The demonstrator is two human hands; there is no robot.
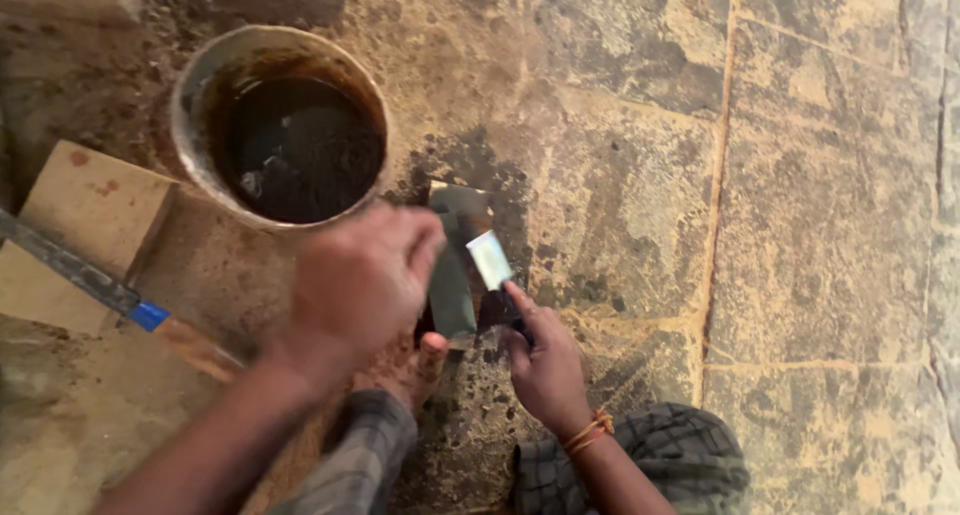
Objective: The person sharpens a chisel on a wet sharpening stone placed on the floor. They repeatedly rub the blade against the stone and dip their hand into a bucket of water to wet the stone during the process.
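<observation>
My left hand (360,275) is blurred with motion and closed around the edge of a wide, dull metal blade (452,285) that stands upright on the wet stone floor. My right hand (545,365) grips a small scraper (490,258), whose bright narrow blade rests against the face of the wide blade. Dark wet smears cover the floor under both tools. My bare toes (425,360) show just below the wide blade, between my checked-cloth knees.
A round bucket (190,85) of dark liquid stands at the upper left, close to my left hand. A pale wooden board (90,215) lies at the left with a long dark tool (70,265) with a blue part across it. Stone slabs (820,175) stretch right.
</observation>
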